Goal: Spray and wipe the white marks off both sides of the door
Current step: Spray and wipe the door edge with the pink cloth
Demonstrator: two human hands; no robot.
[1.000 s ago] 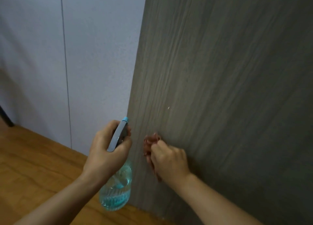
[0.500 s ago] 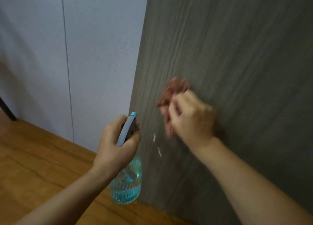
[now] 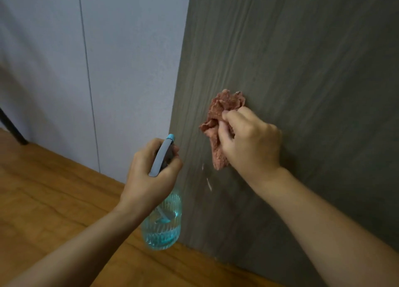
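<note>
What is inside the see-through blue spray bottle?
The see-through blue spray bottle holds clear liquid and a dip tube. The left hand covers its neck, so inside there stays hidden.

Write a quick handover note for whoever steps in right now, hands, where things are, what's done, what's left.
Left hand: grips the spray bottle by its neck and trigger, nozzle toward the door.
Right hand: holds the bunched cloth pressed against the door.
Marks: two short white marks show on the door just below and left of the cloth, not yet wiped.
Done: cannot tell how much of this side is already clean.
Left: wipe those two marks, check the rest of this side, then do the other side, which is out of view.
</note>
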